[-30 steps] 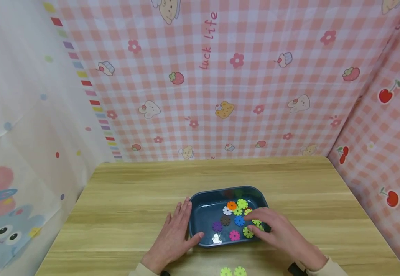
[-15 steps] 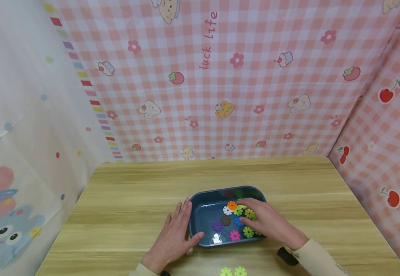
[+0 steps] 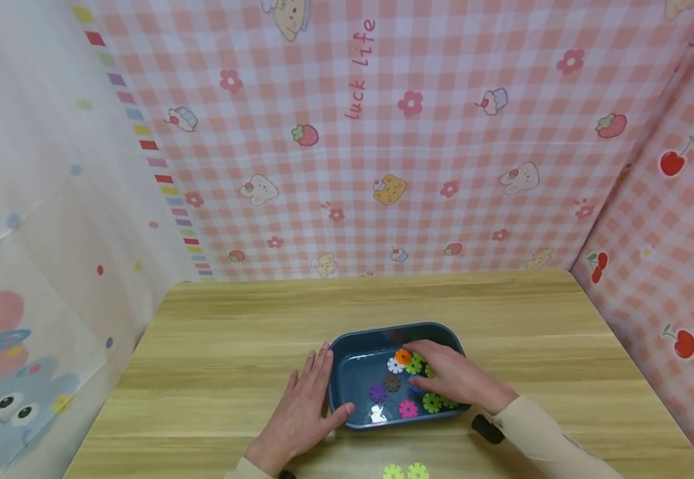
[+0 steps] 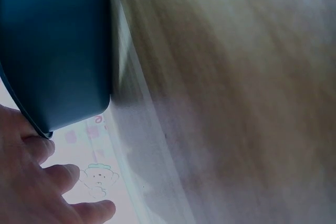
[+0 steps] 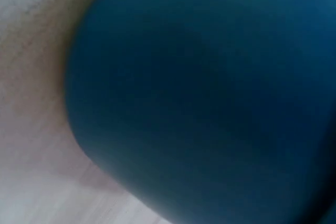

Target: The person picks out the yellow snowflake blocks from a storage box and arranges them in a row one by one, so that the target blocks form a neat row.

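One tray is touched by the straight-fingered left hand. Inside, one orange wheel and one white wheel are seen near the right hand, whose grip can't be told.

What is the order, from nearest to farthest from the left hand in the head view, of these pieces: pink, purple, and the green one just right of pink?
From the left hand:
1. Purple piece: leftmost of the three.
2. Pink piece: between the others, near the tray's front edge.
3. Green piece: toward the right end.
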`<state>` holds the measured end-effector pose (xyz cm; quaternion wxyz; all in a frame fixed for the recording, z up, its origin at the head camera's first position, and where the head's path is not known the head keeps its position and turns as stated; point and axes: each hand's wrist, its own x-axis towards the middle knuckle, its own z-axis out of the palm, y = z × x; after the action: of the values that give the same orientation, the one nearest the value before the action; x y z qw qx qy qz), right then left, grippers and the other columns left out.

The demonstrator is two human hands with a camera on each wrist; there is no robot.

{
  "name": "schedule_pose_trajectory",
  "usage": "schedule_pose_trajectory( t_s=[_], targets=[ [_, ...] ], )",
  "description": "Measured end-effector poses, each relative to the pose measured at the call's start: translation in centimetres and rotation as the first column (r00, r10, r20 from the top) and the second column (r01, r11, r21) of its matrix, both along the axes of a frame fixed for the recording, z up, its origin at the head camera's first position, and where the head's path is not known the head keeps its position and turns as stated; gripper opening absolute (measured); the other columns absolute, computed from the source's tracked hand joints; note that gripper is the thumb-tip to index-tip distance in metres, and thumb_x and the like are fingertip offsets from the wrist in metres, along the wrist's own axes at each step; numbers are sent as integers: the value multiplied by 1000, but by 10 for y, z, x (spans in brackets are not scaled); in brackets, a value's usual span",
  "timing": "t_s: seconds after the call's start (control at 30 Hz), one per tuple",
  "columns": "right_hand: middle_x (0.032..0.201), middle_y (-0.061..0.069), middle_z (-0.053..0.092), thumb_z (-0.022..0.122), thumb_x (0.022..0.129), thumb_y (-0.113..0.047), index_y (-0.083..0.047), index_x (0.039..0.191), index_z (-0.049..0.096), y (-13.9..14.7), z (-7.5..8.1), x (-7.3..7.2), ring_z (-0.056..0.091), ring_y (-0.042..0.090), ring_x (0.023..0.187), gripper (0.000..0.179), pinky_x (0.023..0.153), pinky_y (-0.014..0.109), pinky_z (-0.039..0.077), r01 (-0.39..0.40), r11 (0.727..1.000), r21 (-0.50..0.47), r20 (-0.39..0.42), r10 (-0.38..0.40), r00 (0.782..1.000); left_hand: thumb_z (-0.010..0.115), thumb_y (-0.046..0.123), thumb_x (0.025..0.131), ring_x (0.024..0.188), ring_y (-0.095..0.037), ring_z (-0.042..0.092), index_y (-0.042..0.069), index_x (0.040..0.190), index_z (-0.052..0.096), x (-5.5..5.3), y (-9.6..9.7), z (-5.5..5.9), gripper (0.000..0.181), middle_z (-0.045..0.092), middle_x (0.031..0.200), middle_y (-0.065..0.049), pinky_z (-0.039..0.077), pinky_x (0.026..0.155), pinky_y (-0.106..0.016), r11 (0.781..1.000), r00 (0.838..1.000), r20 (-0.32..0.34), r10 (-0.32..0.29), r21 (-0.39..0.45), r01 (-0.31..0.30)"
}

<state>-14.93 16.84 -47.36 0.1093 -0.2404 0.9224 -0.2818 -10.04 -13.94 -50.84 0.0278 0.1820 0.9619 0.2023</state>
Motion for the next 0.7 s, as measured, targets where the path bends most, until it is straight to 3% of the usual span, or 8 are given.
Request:
schedule_pose_trajectory(
  t_s=[0.37, 0.57, 0.7],
  targets=[
    [142, 17, 61, 75, 97, -22, 0, 143, 57, -6, -9, -7, 56, 36, 132, 55, 110, 56, 44, -58, 998, -8, 31, 59, 998, 52, 72, 96, 158, -33, 13, 10, 167, 18, 1, 1, 1, 100, 10, 174, -5, 21, 121, -65, 1000, 1000, 14, 7, -5, -6],
    [135, 11, 67, 77, 94, -15, -3, 139, 63, -7, -11, -7, 62, 30, 125, 48, 105, 51, 50, -92, 995, -39, -9, 91, 996, 51, 72, 95, 158, -33, 13, 10, 167, 18, 1, 0, 1, 100, 10, 174, -5, 21, 121, -65, 1000, 1000, 19, 11, -8, -11],
    [127, 7, 70, 80, 92, -13, -3, 133, 67, -8, -12, -9, 66, 25, 116, 44, 99, 47, 54, -48, 998, -44, -42, 46, 998, 51, 72, 95, 159, -33, 13, 11, 167, 17, 0, 0, 1, 100, 10, 174, -5, 21, 121, -65, 1000, 1000, 27, 15, -8, -15]
  ],
)
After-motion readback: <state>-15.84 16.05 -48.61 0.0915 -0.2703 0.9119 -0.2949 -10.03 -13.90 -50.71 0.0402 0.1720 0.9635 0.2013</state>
